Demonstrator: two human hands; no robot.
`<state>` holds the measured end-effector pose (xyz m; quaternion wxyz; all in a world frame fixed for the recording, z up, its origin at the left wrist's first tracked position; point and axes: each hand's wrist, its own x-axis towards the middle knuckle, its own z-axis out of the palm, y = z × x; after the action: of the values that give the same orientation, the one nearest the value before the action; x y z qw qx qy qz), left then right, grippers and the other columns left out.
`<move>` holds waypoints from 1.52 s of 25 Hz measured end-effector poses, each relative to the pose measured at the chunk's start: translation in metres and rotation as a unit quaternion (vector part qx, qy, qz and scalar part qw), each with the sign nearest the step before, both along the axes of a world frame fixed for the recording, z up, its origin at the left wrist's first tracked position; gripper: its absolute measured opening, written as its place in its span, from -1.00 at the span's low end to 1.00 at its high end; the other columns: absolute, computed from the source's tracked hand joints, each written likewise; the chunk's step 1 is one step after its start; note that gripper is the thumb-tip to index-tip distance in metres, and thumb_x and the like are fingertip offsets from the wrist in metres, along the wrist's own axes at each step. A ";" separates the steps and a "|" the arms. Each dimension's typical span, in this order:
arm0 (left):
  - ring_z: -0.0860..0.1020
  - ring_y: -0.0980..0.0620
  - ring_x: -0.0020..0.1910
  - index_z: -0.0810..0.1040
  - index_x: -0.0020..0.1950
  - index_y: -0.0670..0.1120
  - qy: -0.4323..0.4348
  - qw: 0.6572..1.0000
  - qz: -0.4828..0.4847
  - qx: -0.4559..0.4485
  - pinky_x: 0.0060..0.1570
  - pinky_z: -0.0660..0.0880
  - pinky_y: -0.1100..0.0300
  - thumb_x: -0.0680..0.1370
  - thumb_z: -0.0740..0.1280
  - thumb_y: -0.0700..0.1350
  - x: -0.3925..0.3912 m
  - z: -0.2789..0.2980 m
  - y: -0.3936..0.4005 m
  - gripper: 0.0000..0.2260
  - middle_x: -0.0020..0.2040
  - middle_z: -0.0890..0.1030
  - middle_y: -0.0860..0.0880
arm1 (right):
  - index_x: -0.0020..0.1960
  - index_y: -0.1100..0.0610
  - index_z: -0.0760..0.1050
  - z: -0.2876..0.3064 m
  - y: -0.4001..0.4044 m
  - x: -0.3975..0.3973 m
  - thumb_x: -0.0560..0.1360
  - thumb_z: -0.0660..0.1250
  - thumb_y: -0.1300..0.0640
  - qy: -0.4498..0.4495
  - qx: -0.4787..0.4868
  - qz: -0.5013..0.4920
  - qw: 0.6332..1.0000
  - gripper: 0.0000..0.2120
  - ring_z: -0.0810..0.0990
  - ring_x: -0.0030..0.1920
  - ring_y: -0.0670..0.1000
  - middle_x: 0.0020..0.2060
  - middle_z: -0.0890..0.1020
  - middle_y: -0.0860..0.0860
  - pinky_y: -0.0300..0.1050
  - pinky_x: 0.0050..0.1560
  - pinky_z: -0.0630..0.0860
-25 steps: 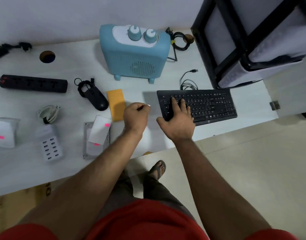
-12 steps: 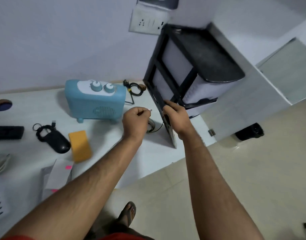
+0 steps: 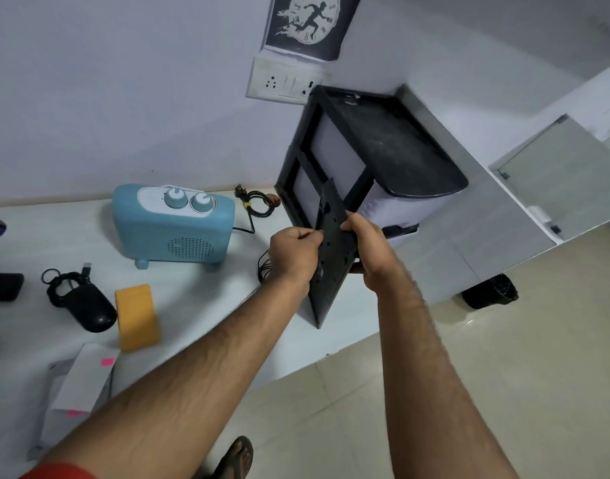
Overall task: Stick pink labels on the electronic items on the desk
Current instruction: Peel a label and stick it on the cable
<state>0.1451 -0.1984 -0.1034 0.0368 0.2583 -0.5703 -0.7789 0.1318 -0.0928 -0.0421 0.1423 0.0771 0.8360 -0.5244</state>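
Standing keyboard (image 3: 333, 257) on end over desk (image 3: 199, 305), underside toward you, long axis running steeply from near lower corner up and away toward black stand (image 3: 372, 160). Your right hand (image 3: 369, 250) grips right edge, fingers curled round it, forearm reaching up from lower right. Your left hand (image 3: 293, 250) sits at left edge, fingertips pinched together against underside; whether label is held, cannot tell. Heater (image 3: 172, 229), mouse (image 3: 89, 305) left on desk.
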 end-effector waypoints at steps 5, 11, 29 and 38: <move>0.61 -0.04 -0.32 0.65 -0.28 -0.12 0.023 0.999 -0.008 -0.028 -0.19 0.64 0.04 0.47 0.38 -0.18 -0.007 -0.002 0.018 -0.86 -0.31 0.67 -0.09 | -0.08 0.11 0.52 0.000 0.006 -0.003 0.52 0.17 0.01 0.004 -0.016 0.010 1.000 -0.78 0.56 -0.15 0.06 -0.18 0.56 0.10 0.08 -0.08 0.59; 0.68 -0.08 -0.12 0.71 -0.11 -0.09 0.061 0.997 -0.033 -0.030 -0.06 0.65 0.05 0.50 0.34 -0.19 0.005 0.003 0.027 -0.86 -0.21 0.71 -0.05 | -0.09 0.12 0.51 0.000 0.009 -0.006 0.51 0.17 -0.01 0.017 -0.029 0.010 0.999 -0.77 0.50 -0.13 0.08 -0.17 0.52 0.11 0.08 -0.07 0.54; 0.65 0.02 0.01 0.65 0.15 0.01 0.094 0.994 -0.055 0.020 0.04 0.62 0.10 0.57 0.14 -0.32 0.022 -0.002 0.040 -0.62 -0.04 0.70 0.00 | -0.20 0.07 0.48 -0.004 0.005 -0.001 0.52 0.19 0.03 0.042 -0.029 -0.006 0.999 -0.82 0.50 -0.07 0.07 -0.17 0.55 0.08 0.11 0.01 0.53; 0.59 0.02 0.01 0.61 0.22 0.06 0.080 0.985 -0.063 -0.137 0.03 0.58 0.16 0.53 0.16 -0.22 0.016 -0.033 0.031 -0.63 0.06 0.58 -0.03 | -0.12 0.11 0.47 -0.005 0.002 0.003 0.53 0.18 0.00 0.029 -0.014 0.018 0.999 -0.80 0.48 -0.12 0.10 -0.18 0.51 0.11 0.10 -0.07 0.49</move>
<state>0.1615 -0.1671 -0.1363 0.0686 0.1510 -0.6819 -0.7124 0.1347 -0.0907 -0.0467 0.1289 0.0445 0.8335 -0.5355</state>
